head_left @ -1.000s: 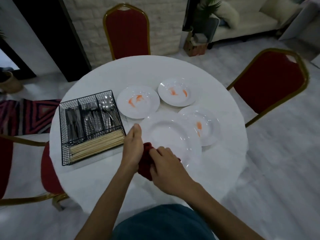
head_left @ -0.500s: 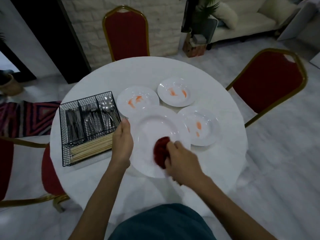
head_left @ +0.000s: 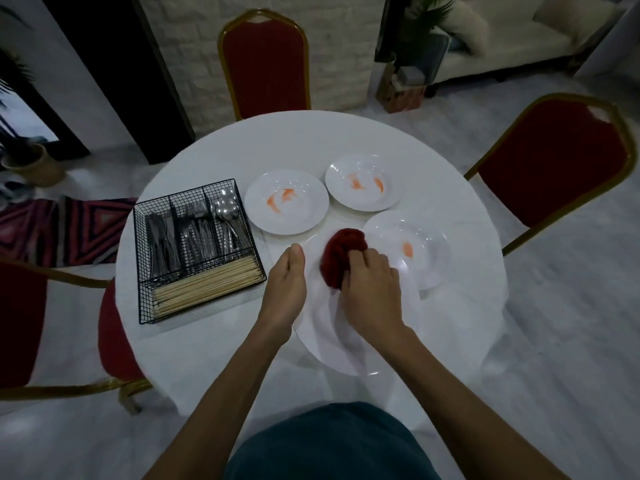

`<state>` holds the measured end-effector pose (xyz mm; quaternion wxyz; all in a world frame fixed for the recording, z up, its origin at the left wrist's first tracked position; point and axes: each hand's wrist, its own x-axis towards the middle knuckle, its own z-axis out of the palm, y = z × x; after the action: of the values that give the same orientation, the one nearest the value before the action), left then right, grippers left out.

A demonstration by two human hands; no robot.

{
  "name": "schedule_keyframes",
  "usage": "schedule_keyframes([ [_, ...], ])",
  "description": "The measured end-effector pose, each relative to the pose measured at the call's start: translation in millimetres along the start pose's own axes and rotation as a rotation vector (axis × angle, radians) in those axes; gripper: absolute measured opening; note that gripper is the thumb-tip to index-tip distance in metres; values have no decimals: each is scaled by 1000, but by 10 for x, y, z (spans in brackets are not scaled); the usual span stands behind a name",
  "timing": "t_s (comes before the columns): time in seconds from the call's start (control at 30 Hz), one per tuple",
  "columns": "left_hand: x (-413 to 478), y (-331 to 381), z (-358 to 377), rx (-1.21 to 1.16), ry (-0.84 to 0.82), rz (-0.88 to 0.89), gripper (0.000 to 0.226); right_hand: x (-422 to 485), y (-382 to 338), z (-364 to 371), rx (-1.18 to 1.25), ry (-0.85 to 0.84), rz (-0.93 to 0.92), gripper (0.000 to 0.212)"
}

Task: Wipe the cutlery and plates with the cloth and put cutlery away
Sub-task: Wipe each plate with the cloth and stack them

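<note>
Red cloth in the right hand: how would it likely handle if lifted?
Bunched into a wad in the right hand, the red cloth looks floppy and light. On the glossy plate it probably slides easily.

On the surface (head_left: 311, 140), a cutlery basket (head_left: 143, 306) sits left; three plates (head_left: 294, 216) (head_left: 360, 199) (head_left: 426, 244) lie to its right, behind a nearer plate (head_left: 329, 341) bearing the cloth (head_left: 341, 258).

Head view, steep downward over table (head_left: 298, 140), close; edges seemingly warped.
</note>
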<state>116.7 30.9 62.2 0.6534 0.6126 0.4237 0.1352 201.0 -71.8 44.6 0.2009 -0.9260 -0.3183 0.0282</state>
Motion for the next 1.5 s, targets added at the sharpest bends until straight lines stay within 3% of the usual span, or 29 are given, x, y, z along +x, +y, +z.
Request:
schedule_keyframes([
  [0.17,178,-35,-105,-47,7,-45,51,-506,-224,83,151,-165,-343,41],
  [0.27,257,-24,-208,-94,11,-51,58,-621,-132,55,179,-244,-404,43],
  [0.37,230,6,-154,-77,12,-33,68,-424,-97,19,121,-201,-450,45],
  [0.6,102,243,-153,-112,36,12,47,77,142,-34,-172,96,-164,26],
  [0.67,124,303,-241,-160,50,-13,40,-45,236,-59,-227,167,-161,18],
  [0.8,126,284,-315,-252,44,-65,40,-302,339,-140,-149,175,-233,11],
  [0.93,87,291,-167,-189,-23,-55,36,3,489,-319,-101,213,-3,21],
  [1.0,87,328,-148,-130,-76,-47,44,152,496,-449,16,193,41,26],
  [1.13,105,433,-114,26,-194,2,56,293,336,-583,122,146,-152,47],
  [1.27,38,531,-51,188,-358,82,33,404,244,-576,192,-50,-291,35],
  [1.33,60,530,-147,216,-365,93,43,493,359,-628,295,-192,-225,27],
  [1.43,111,499,-367,201,-277,50,68,537,572,-693,293,-339,-118,44],
  [1.5,100,468,-441,158,-262,58,69,529,573,-711,276,-373,-100,49],
])
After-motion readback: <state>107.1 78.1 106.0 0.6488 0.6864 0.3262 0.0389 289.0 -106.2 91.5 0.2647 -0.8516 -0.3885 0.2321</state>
